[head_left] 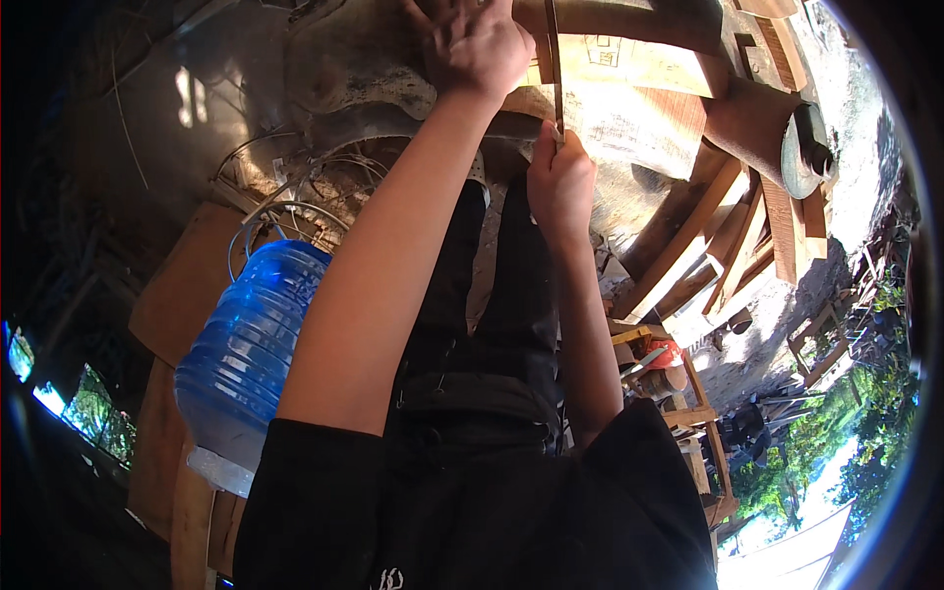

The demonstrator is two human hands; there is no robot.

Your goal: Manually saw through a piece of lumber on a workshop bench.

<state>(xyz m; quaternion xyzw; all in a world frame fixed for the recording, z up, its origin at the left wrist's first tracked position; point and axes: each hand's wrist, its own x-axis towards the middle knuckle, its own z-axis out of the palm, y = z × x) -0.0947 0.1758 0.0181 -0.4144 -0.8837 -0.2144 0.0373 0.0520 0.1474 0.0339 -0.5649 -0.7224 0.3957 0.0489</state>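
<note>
My left hand (477,44) is at the top, fingers bent over something at the frame's edge that I cannot make out; it lies just left of a pale wooden board (634,64). My right hand (559,187), lower and to the right, is closed round the lower end of a long, narrow, dark blade-like tool (553,69), which runs upright past the board's left part. A second pale wood piece (644,128) lies under the first, right of the tool. My dark-clothed legs show below, between my forearms.
A large blue plastic water jug (236,339) stands at my left beside coiled wires and brown boards (157,285). At right are a rolled brown sheet (747,138), stacked timber offcuts (708,246), a wooden frame holding a red object (665,354), and sunlit ground with foliage beyond.
</note>
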